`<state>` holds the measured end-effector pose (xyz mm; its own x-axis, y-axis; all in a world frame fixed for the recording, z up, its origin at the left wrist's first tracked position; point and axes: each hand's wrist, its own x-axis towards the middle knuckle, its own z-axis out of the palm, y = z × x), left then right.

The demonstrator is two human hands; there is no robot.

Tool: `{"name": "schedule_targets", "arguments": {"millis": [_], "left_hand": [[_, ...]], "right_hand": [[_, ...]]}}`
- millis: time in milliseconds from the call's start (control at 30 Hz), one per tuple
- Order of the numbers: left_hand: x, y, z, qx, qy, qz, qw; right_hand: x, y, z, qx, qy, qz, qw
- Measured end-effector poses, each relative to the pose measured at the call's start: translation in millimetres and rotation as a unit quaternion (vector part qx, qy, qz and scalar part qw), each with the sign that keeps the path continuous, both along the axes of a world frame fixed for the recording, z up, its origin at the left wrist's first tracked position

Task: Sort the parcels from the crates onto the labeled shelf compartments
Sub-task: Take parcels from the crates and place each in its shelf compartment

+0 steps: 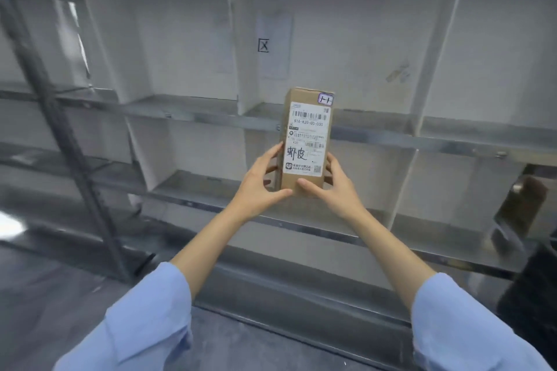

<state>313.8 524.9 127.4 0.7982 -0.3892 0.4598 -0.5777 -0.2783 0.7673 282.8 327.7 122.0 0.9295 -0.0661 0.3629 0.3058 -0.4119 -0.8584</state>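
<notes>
A small brown cardboard parcel [306, 132] stands upright in the air in front of the metal shelf [211, 117]. It carries a white shipping label with a barcode and handwriting, and a small sticker at its top right corner. My left hand [259, 185] grips its lower left side, with the thumb under the bottom edge. My right hand [334, 187] grips its lower right side. White dividers split the shelf into compartments; one divider bears a paper label [263, 45] with a boxed mark.
The compartments in view hold no parcels. A dark upright shelf post [60, 129] slants at the left. At the right edge a dark crate [536, 295] shows below a brown object [521, 205]. Grey floor lies below.
</notes>
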Motion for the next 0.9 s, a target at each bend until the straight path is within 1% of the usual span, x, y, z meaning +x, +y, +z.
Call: {"name": "schedule_targets", "arguments": {"millis": [167,400,667,900], "left_hand": [[13.1,90.3,-2.0,-0.013,0.016,0.065,0.998],[33.4,209.8,2.3,-0.020,0.007,0.122,0.992],[79.0,337.2,5.9,-0.004,-0.007,0.157,0.988],[121.8,427.2,4.5,0.022,-0.025,0.182,0.983]], "right_hand": [[41.6,86.4,3.0,0.018,0.010,0.087,0.996],[92.5,209.2,3.2,0.041,0.005,0.140,0.989],[148.0,339.4,5.9,0.042,-0.012,0.169,0.985],[194.3,431.0,-1.0,0.060,-0.016,0.180,0.982]]}}
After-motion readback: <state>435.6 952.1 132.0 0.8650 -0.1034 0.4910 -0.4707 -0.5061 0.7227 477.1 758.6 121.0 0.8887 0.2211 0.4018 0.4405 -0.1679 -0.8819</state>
